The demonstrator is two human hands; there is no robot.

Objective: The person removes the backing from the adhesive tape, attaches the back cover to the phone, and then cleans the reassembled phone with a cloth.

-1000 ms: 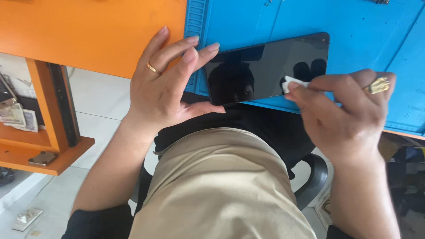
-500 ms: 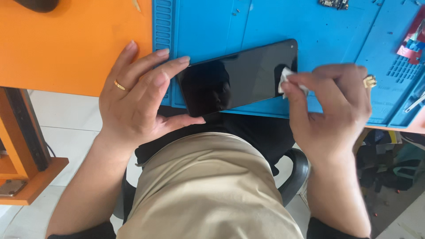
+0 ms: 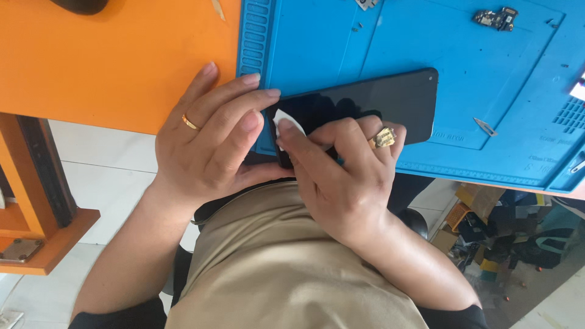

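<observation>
A black smartphone (image 3: 390, 100) lies screen-up on a blue work mat (image 3: 390, 42), near the mat's front edge. My left hand (image 3: 210, 137), with a gold ring, grips the phone's left end, fingers on the glass and thumb under its edge. My right hand (image 3: 341, 176), also wearing a ring, pinches a small white triangular pick (image 3: 285, 120) and presses it at the phone's left end, close to my left fingertips. My right hand covers the lower left part of the phone.
The blue mat sits on an orange table (image 3: 109, 61). A small circuit board (image 3: 496, 17), a metal blade (image 3: 485, 127) and tiny screws lie on the mat. A dark object (image 3: 79, 6) rests at the table's far left. Clutter (image 3: 506, 231) is on the floor at right.
My right hand has slid the white pick along the phone from its right end to its left end. The view has shifted, so the phone and mat now sit further right.
</observation>
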